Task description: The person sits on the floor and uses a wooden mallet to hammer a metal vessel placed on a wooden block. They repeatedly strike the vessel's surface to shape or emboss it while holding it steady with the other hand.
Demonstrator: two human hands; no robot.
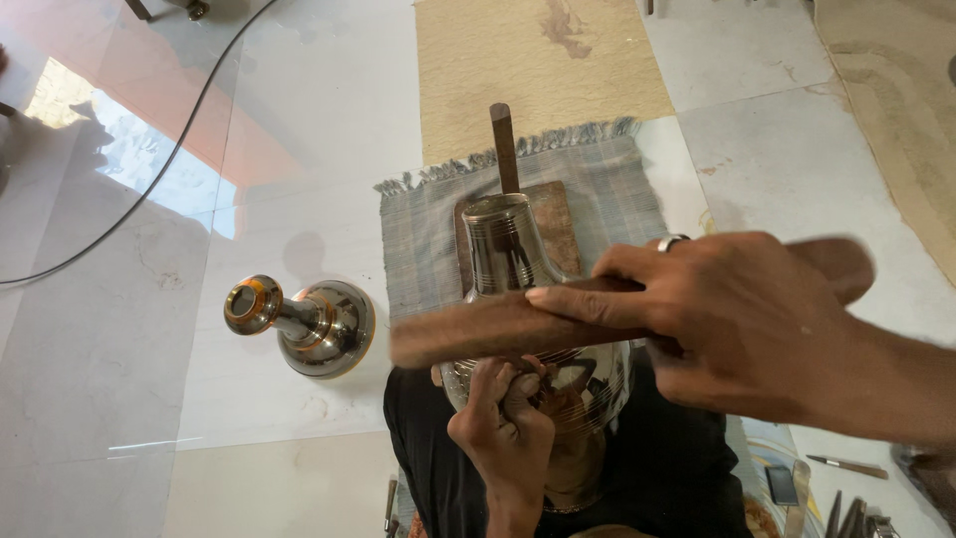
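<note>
Nearest the camera, the left hand (503, 423) presses against the belly of a polished metal vessel (538, 329), its fingers bunched tight around something small and dark at the vessel's surface; what that is cannot be told, as the fingers hide it. The grip looks meant to keep a point steady on the curved metal. The vessel lies tilted on the person's lap, over dark cloth (657, 478), its base toward the body and its narrow ringed neck pointing away, so the rounded side faces up.

Just above the vessel, the right hand (737, 324) is closed around a brown wooden bar (478, 334), forefinger stretched along it, a ring on one finger. The bar crosses the vessel's shoulder and shows motion blur. Holding it by one end leaves the long free end over the left hand.

The vessel is silvery and mirror-bright, with fine grooved bands on the neck and belly.

Beyond the vessel's mouth, a wooden stake (505, 149) stands on a brown block (558, 224), itself on a grey fringed mat (597, 189). Left of the vessel, a second shiny vessel (304, 324) with a copper-toned rim lies on the pale tiled floor (279, 120). Right of the vessel, near the body, slim metal tools (846, 465) lie about.
</note>
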